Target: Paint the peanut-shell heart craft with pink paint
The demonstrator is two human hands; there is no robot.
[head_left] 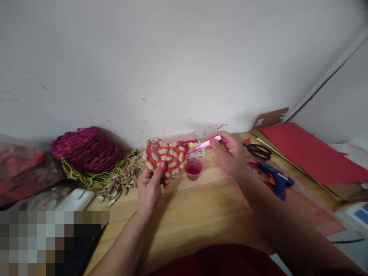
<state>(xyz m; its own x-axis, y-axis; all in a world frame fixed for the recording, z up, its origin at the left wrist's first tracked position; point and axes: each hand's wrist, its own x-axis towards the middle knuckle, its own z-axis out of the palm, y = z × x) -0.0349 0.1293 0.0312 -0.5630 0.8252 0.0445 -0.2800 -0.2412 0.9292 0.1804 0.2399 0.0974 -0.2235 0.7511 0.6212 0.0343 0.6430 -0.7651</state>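
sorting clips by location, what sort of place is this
Probably a craft workspace: a red panel studded with tan peanut shells, a small clear plastic cup of red liquid and a blue plastic glue gun suggest it.

Bare table [189, 214] is stretching between the forearms [123, 237], giving a low way in to the cup [193, 177], while the board [158, 157] and brush [205, 144] are spanning the gap between left hand [150, 188] and right hand [230, 155]. Shells [122, 181] and the stack [86, 148] are blocking the left; the glue gun [276, 178] and scissors [260, 152] are obstructing the right, and the wall [178, 69] is closing off the back.
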